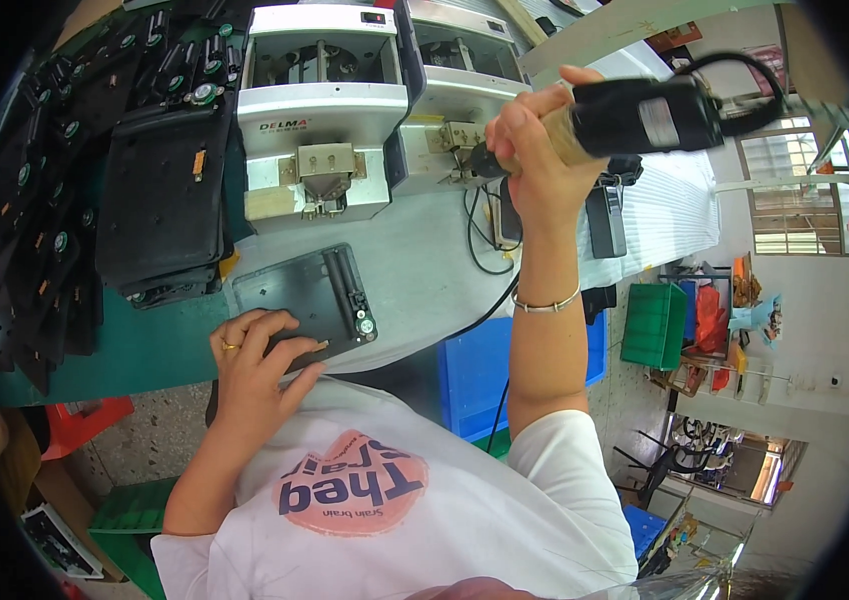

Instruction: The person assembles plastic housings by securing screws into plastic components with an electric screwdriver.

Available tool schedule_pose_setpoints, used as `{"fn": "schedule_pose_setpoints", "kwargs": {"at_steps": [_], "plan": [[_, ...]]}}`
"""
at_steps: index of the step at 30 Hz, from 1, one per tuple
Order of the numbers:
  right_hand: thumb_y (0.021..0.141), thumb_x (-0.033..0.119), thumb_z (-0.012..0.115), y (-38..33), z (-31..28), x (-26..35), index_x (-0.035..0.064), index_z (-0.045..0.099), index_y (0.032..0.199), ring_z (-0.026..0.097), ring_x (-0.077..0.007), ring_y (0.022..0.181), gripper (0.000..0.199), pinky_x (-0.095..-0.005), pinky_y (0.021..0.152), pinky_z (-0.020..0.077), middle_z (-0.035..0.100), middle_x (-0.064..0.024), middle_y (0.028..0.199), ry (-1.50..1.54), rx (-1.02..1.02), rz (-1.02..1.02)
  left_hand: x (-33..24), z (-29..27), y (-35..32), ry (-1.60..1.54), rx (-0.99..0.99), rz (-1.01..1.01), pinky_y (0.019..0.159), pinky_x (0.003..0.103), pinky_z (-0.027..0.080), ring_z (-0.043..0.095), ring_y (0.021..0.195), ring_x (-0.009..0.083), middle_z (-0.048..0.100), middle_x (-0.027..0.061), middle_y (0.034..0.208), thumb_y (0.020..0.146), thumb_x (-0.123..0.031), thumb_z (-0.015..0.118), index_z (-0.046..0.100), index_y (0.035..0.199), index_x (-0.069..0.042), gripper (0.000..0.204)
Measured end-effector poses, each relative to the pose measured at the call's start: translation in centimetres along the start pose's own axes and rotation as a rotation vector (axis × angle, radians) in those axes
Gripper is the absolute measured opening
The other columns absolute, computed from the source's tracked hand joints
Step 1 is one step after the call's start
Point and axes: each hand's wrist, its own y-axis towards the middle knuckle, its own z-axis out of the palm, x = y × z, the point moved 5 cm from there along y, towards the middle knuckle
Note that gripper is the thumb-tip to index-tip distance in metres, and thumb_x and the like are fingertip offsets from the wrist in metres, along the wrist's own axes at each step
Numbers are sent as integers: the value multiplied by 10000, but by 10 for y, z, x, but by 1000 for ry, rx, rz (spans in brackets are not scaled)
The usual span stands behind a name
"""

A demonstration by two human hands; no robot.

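The right hand (545, 150) is grasping a corded electric screwdriver (645, 118), its nose pointing left, beside the right-hand screw feeder (450, 95); whether they are touching, I cannot tell. The black plate (290, 300) is lying left of that grip and closer to the torso. The left hand (260, 355) is the nearer one, resting fingertips on its near-left part; whether these are pinching anything, I cannot tell. The plate's ribbed side strip (347, 285) is running its long axis away from the torso, its round green-and-white fitting (366, 326) pointing torso-ward. Farther left of the grip, stacked black panels (165, 190) are lying.
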Motion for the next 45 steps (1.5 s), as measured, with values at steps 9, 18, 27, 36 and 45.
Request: {"fn": "schedule_pose_setpoints", "kwargs": {"at_steps": [9, 18, 27, 36, 45], "plan": [[870, -24, 608, -32, 6, 25, 85, 383, 1307, 472, -116, 493, 503, -301, 469, 443, 509, -32, 691, 168, -173, 80, 12, -4, -13, 3, -47, -43, 958, 431, 315, 475, 1163, 283, 547, 61, 1199, 687, -213, 789, 624, 1064, -123, 421], [857, 2, 655, -120, 104, 43, 190, 343, 1268, 477, -144, 526, 549, -333, 507, 467, 523, -21, 704, 443, 37, 252, 19, 4, -11, -5, -85, -56, 944, 418, 311, 486, 1150, 236, 552, 3, 1178, 686, -242, 796, 614, 1068, -150, 433], [869, 35, 663, -138, 124, 32, 180, 332, 1279, 477, -141, 497, 546, -322, 498, 466, 511, -35, 682, 293, 136, 200, 20, 4, -14, -27, -99, -73, 943, 422, 311, 491, 1150, 229, 545, -4, 1180, 681, -241, 801, 611, 1063, -166, 433], [847, -24, 668, -143, 125, 23, 147, 294, 1249, 500, -155, 508, 576, -338, 536, 501, 542, -52, 675, 291, 118, 208, 22, 5, -15, -37, -111, -78, 945, 421, 313, 492, 1152, 228, 551, -5, 1176, 682, -246, 799, 614, 1046, -168, 415], [844, 4, 701, -136, 134, 33, 93, 316, 1258, 525, -153, 541, 572, -316, 561, 500, 544, -49, 683, 4, 360, 154, 20, 3, -15, -47, -135, -68, 933, 418, 323, 496, 1135, 210, 544, -1, 1148, 664, -200, 796, 602, 1011, -154, 400]]}}
